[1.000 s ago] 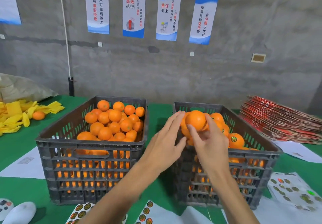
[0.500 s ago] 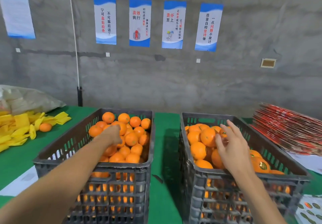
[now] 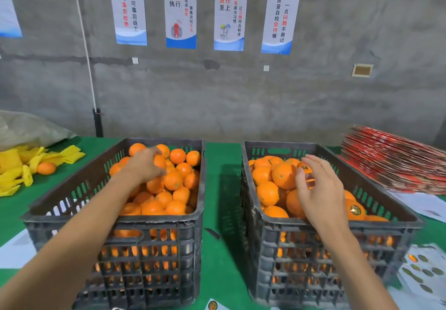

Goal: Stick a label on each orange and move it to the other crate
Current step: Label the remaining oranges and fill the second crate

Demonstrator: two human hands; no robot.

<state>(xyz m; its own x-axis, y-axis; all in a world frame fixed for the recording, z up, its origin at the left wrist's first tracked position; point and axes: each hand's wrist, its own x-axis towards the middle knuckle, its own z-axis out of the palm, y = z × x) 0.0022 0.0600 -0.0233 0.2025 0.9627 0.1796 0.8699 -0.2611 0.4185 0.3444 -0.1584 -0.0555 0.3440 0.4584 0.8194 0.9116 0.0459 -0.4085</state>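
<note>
Two hands out: left hand [image 3: 144, 167] curled over an orange [image 3: 159, 161] in left crate [image 3: 113, 220]; right hand [image 3: 318, 189] slack-fingered, empty, over right crate [image 3: 337, 223].

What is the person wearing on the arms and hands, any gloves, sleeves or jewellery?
Nothing shows. The left hand and right hand are both bare, with no gloves, rings or tape. Both forearms are uncovered all the way to the bottom edge of the picture, with no sleeve, watch or wristband. The nails look short and plain.
</note>
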